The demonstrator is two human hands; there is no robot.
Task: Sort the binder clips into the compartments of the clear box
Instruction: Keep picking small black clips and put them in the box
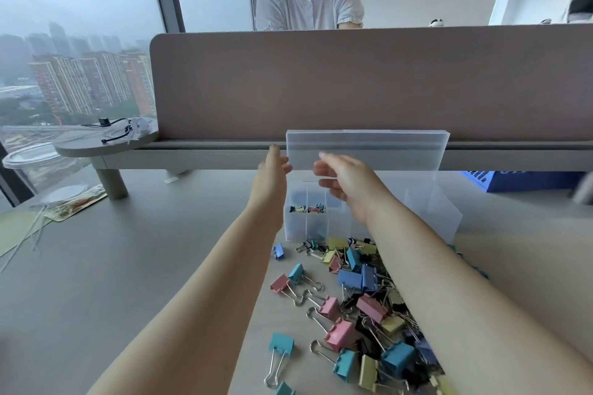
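A grey desk (pixel 128 266) beside a window. Your left hand (pixel 272 170) touches the left edge of the upright lid (pixel 385 151); its grip is unclear. Your right hand (pixel 341 178) hovers before the lid, fingers spread. Below is the clear box (pixel 433 212), with pastel and black binder clips (pixel 362 298) heaped just in front.
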